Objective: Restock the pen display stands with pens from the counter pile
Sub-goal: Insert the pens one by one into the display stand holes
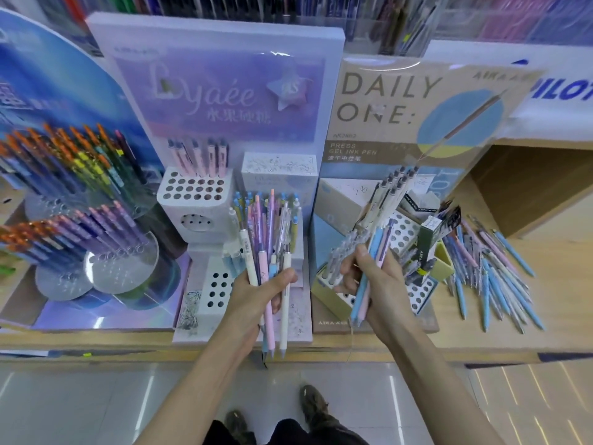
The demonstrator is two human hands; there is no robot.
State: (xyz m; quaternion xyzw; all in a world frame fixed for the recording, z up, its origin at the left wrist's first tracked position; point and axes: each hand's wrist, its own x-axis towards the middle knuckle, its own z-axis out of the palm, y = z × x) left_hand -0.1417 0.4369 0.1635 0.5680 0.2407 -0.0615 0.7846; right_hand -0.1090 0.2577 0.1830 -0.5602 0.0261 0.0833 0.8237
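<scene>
My left hand (256,297) grips an upright bundle of pastel pens (269,232), pink, white, blue and purple, in front of the lilac display stand (211,91). That stand's white holed blocks (192,187) carry a few pink pens at the back. My right hand (369,277) grips a second bundle of pens (382,226), cream, blue and pink, in front of the tan "DAILY ONE" stand (385,101). The counter pile of pens (491,271) lies fanned out on the wood to the right of that hand.
A round tiered stand with orange, blue and purple pens (80,194) fills the left of the counter. A small open green carton (430,248) sits inside the tan stand's tray. The wooden counter edge (353,351) runs in front of me, above the tiled floor and my shoes.
</scene>
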